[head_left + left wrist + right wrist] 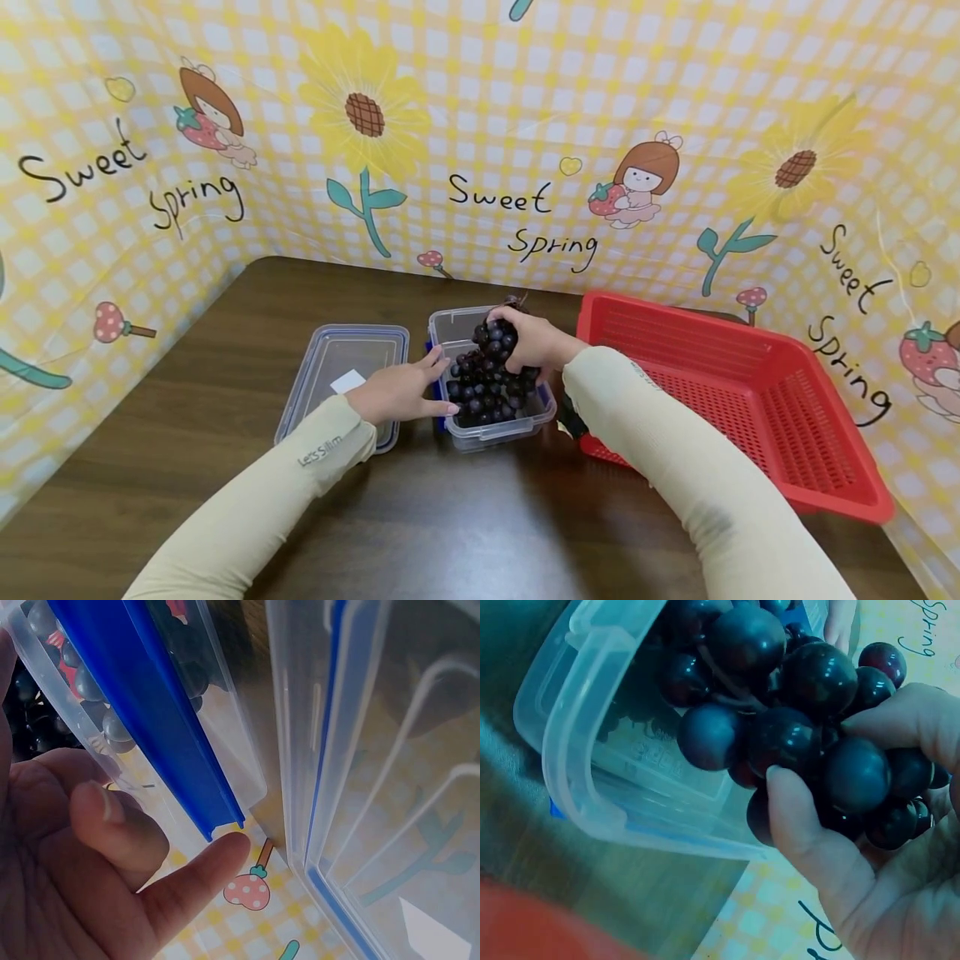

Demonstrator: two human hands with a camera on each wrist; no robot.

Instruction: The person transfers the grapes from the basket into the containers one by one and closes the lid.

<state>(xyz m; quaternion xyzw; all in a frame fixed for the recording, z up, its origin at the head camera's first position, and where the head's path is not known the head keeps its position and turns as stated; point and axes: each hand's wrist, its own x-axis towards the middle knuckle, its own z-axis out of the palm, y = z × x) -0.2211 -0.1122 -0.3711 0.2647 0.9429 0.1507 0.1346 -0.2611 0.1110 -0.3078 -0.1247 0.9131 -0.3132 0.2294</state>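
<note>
A bunch of dark grapes [483, 387] lies partly inside a clear plastic container [495, 433], its upper end raised above the far rim. My right hand [536, 340] grips that upper part; in the right wrist view the thumb and fingers press around several dark grapes [802, 742]. At the container's left side is my left hand [401, 389], its fingers spread along the rim. The left wrist view shows those fingers beside a blue side latch [150, 712] that hangs down. Grapes show through the container wall there.
A clear lid [315, 400] with a blue seal and a white label lies left of the container. To the right stands a large red plastic basket [795, 492]. A small dark object [572, 419] sits between container and basket. A patterned cloth [480, 125] rises behind the wooden table [420, 517].
</note>
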